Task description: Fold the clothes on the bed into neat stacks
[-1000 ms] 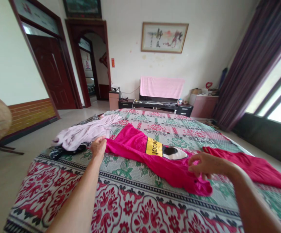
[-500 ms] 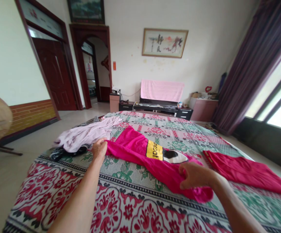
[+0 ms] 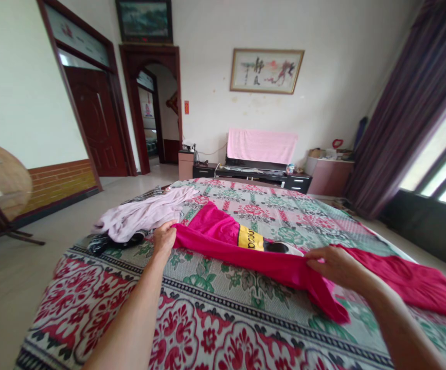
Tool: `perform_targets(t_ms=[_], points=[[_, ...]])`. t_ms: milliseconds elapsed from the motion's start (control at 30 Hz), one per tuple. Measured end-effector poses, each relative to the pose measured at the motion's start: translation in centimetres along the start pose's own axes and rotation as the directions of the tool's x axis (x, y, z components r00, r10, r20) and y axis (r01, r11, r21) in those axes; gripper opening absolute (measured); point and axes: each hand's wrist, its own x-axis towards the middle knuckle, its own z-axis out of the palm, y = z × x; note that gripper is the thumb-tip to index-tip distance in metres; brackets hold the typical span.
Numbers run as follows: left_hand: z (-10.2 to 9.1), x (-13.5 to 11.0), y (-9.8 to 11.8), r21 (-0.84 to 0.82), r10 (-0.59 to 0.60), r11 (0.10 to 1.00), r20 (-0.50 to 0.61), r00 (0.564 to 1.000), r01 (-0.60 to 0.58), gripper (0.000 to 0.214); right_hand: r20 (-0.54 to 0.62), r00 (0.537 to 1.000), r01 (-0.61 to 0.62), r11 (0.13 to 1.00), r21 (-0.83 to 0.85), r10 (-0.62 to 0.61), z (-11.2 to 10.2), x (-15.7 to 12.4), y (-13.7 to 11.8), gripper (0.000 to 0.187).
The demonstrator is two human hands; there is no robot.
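A bright pink shirt (image 3: pixel 223 246) with a yellow lettered patch and a black-and-white print lies across the patterned bedspread (image 3: pixel 207 313). My left hand (image 3: pixel 164 239) pinches its left end, close to a pile of clothes. Farther right, my right hand (image 3: pixel 327 261) grips the near edge, which is drawn into a long straight fold between both hands. Past the right hand, a loose end of the cloth hangs down onto the bedspread. The fold partly covers the print.
Beside my left hand lies a pale pink garment (image 3: pixel 141 213) over black-and-white clothing. A folded red garment (image 3: pixel 411 275) rests at the right. Beyond the bed stand a low black cabinet (image 3: pixel 246 174) and a screen draped with a pink towel (image 3: pixel 261 146).
My right hand has moved right and up and now grips the shirt's near edge, pulling it taut into a fold. The left hand keeps its hold. The view has shifted slightly.
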Motion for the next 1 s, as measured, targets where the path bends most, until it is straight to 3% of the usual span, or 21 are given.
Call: perform_targets(t_ms=[200, 433, 533, 667, 767, 833, 900, 1000], points=[[-0.2, 0.0, 0.4, 0.228, 0.090, 0.966, 0.130, 0.987, -0.119, 0.035, -0.219, 0.959, -0.218, 0.963, -0.160, 0.180, 0.3, 0.6, 0.4, 0.037], [-1.0, 0.6, 1.9, 0.515, 0.234, 0.780, 0.289, 0.928, -0.356, 0.030, -0.256, 0.956, -0.202, 0.955, -0.217, 0.144, -1.0, 1.8, 0.6, 0.035], [-2.0, 2.2, 4.2, 0.567, 0.280, 0.724, 0.279, 0.919, -0.393, 0.030, -0.284, 0.951, -0.196, 0.947, -0.256, 0.120, -3.4, 2.6, 0.8, 0.034], [-4.0, 4.7, 9.9, 0.572, 0.432, 0.685, 0.181, 0.883, -0.452, 0.030, -0.321, 0.922, -0.311, 0.907, -0.283, 0.216, -7.1, 3.7, 0.1, 0.036], [-5.3, 5.7, 14.9, 0.471, 0.433, 0.772, 0.104, 0.895, -0.428, 0.025, -0.368, 0.882, -0.399, 0.883, -0.248, 0.295, -9.2, 4.9, -0.4, 0.033], [-5.8, 5.8, 17.6, 0.295, 0.302, 0.898, 0.128, 0.945, -0.327, 0.024, -0.416, 0.852, -0.405, 0.904, -0.138, 0.318, -10.0, 5.8, -0.4, 0.030], [-5.9, 5.6, 19.8, 0.006, 0.149, 0.988, 0.189, 0.971, -0.153, 0.023, -0.433, 0.826, -0.364, 0.928, 0.078, 0.361, -10.6, 6.7, -0.1, 0.027], [-6.2, 5.6, 22.0, -0.374, 0.063, 0.927, 0.254, 0.965, 0.038, 0.014, -0.418, 0.793, -0.294, 0.879, 0.376, 0.444, -11.3, 7.7, 0.4, 0.032]])
